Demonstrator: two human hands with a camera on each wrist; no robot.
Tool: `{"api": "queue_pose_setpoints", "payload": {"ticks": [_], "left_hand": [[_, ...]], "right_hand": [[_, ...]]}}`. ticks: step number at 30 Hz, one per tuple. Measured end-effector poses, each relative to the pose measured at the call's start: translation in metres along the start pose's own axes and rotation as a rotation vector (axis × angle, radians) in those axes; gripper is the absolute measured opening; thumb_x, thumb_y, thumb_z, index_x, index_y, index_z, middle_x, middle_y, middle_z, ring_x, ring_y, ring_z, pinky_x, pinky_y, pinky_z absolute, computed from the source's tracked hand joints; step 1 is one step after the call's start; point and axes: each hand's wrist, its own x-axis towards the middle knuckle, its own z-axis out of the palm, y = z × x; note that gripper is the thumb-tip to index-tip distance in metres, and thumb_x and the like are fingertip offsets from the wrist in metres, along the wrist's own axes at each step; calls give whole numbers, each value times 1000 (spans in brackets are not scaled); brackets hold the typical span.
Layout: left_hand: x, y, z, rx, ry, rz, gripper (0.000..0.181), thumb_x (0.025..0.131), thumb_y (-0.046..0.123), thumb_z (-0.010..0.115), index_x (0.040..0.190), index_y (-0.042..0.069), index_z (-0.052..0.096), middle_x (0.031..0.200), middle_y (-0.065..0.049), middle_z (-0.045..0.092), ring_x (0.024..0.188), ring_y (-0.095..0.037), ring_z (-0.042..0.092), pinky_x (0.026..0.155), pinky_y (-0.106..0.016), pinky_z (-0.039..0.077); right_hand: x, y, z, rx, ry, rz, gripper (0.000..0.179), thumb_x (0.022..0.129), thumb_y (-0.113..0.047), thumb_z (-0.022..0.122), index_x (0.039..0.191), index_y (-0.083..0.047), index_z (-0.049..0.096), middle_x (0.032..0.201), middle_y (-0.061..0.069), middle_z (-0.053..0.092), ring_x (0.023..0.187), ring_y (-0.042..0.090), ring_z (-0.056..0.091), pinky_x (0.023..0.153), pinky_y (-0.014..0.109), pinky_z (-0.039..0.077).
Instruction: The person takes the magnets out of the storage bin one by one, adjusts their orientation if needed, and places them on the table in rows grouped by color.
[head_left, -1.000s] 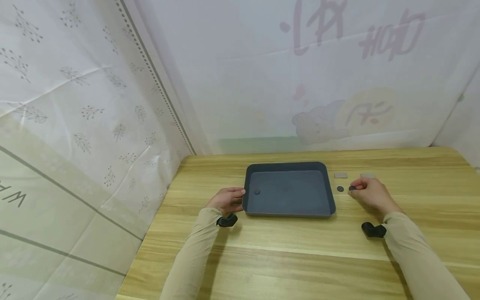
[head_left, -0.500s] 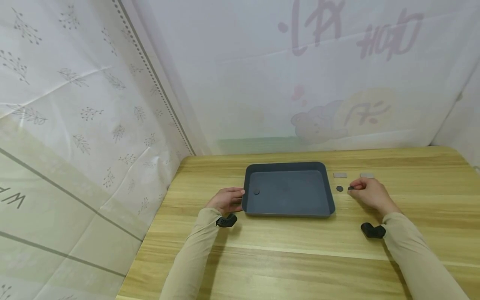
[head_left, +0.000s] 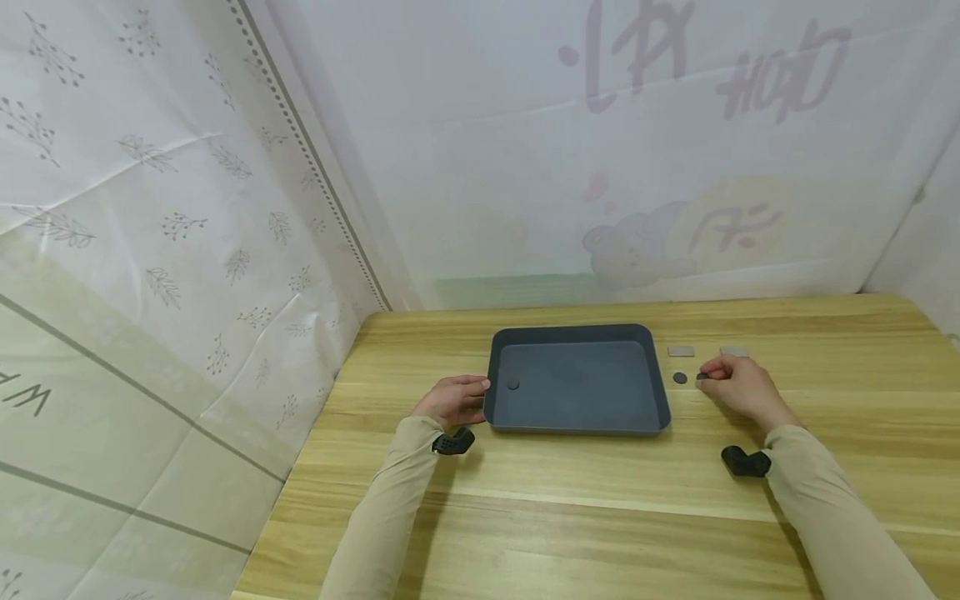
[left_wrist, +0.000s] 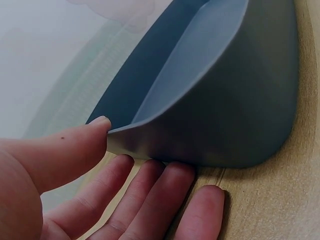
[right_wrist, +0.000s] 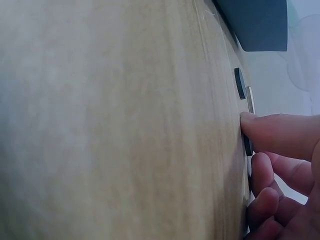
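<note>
A dark grey rectangular tray [head_left: 577, 429] lies on the wooden table. My left hand [head_left: 452, 400] holds its left side. In the left wrist view the thumb [left_wrist: 95, 127] is on the tray's rim, and the other fingertips are at the foot of the outer wall. To the right of the tray, my right hand [head_left: 742, 387] pinches a small dark disc [head_left: 702, 376] at the table surface; the fingers partly cover it. A second dark disc [head_left: 679, 377] lies between this hand and the tray. Another disc [head_left: 513, 384] sits inside the tray, near its left wall.
Two small greyish flat rectangles lie behind the loose discs: one rectangle [head_left: 681, 351] near the tray and another rectangle [head_left: 733, 352] beyond my right hand. A patterned cloth [head_left: 525, 167] hangs behind the table [head_left: 570, 533], and more cloth hangs at the left.
</note>
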Motion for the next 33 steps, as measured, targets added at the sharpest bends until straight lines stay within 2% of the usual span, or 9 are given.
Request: {"api": "queue_pose_setpoints", "payload": {"ticks": [19, 33], "left_hand": [[2, -1, -1, 6, 4, 1, 40, 94, 18, 64, 131, 3, 58, 107, -9, 68, 92, -19, 65, 75, -32, 56], [0, 0, 0, -22, -11, -2, 39, 94, 15, 63, 130, -1, 57, 96, -6, 69, 87, -17, 65, 71, -31, 56]], "right_hand": [[-2, 0, 1, 3, -4, 16, 39, 93, -25, 63, 115, 7, 59, 99, 18, 64, 88, 25, 58, 72, 32, 40], [-3, 1, 3, -8, 4, 13, 40, 94, -27, 62, 116, 7, 59, 99, 18, 64, 87, 27, 59, 71, 32, 42]]}}
